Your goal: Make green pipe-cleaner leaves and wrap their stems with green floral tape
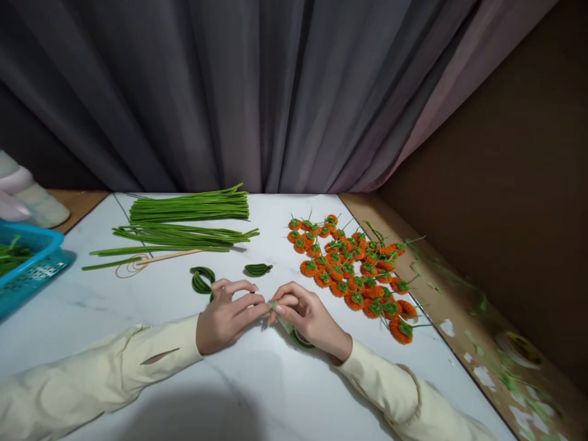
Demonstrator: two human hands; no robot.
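My left hand (229, 313) and my right hand (312, 316) meet at the middle of the white table (220, 392), fingertips pinched together. Between them shows a small pale green strip (285, 325), like tape, running under my right fingers; its ends are hidden. A dark green curved pipe-cleaner piece (302, 340) pokes out below my right hand. Just beyond my left hand lie a looped dark green pipe-cleaner piece (201, 282) and a leaf-shaped one (258, 269). My left fingertips cover part of whatever is pinched.
Bundles of green pipe cleaners (188, 207) and a thin wooden stick (169, 256) lie at the back left. Several orange persimmon-like pieces with green tops (339, 288) spread at the right. A blue basket (34, 275) stands left; a tape roll (519, 349) and scraps lie far right.
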